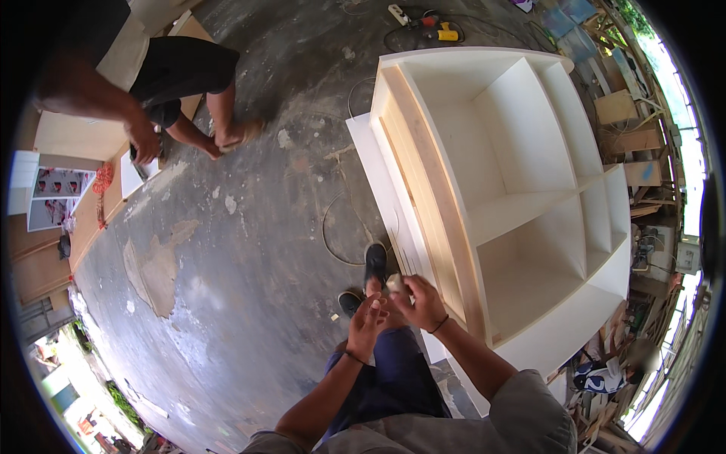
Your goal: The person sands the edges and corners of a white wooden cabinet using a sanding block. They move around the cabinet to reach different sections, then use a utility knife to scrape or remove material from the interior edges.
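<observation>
Small pale block [394, 283], maybe a sanding pad or a scrap of wood, sits pinched in the fingertips of my right hand [422, 303]; most of it is covered by my fingers, so I cannot make out its true shape. It is held just in front of my body, above my dark shoes [375, 261] and beside the near edge of the white cabinet [522, 204].

My left hand [368, 321] is close against the right, fingers loosely spread and half open; whether it touches the block I cannot tell, and it grips nothing that I can see. Both forearms come up from the lower edge, bent inward so the hands meet at the middle. A dark band rings each wrist.

The cabinet lies on its back on the grey concrete floor [249, 250], its open compartments facing up, with a bare wood strip [435, 189] along the near side. Its far corner bends off toward the rim of the view.

At the left edge lie flat printed sheets [57, 193], rectangular, white with small red and dark pictures too blurred to read. Another person [162, 83] crouches at the upper left, one hand [144, 140] on a dark object on a board; the head is cut off. A yellow power tool [446, 32] lies at the top.
</observation>
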The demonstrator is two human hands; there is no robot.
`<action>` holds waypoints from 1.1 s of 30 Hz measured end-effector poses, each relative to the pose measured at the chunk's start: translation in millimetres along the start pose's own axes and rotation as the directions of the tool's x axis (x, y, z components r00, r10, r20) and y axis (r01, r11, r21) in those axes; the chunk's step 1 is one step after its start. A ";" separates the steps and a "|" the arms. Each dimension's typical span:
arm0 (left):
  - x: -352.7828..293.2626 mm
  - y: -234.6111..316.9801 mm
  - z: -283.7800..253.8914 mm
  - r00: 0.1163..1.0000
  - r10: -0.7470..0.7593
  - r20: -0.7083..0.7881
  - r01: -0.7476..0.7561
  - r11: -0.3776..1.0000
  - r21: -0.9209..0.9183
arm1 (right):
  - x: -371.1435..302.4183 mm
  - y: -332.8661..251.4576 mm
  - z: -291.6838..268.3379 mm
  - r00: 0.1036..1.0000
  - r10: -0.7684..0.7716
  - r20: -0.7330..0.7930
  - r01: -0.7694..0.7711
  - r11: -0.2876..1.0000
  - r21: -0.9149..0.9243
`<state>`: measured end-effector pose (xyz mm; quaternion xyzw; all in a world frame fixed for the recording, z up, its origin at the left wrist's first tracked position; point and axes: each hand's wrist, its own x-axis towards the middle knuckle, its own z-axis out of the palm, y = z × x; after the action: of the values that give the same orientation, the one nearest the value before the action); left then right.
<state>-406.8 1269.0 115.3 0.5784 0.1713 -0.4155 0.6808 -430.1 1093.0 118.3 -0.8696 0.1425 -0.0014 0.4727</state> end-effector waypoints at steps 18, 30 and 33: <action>160.6 29.8 -148.2 0.922 -0.013 -0.388 0.385 0.142 0.912 | 344.1 150.7 -72.7 0.916 -0.145 -0.375 -0.099 0.823 -0.560; 185.7 40.7 -169.3 0.927 -0.080 -0.366 0.375 0.164 0.913 | 389.1 137.5 -63.3 0.907 -0.131 -0.401 -0.190 0.722 -0.665; 193.0 51.5 -173.3 0.919 -0.107 -0.380 0.393 0.148 0.908 | 390.2 135.3 -62.6 0.903 -0.137 -0.407 -0.194 0.715 -0.672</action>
<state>-209.5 1358.4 -36.4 0.8814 0.0398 -0.4673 0.0565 -97.6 875.1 -10.0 -0.9580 0.2464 -0.1310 0.0658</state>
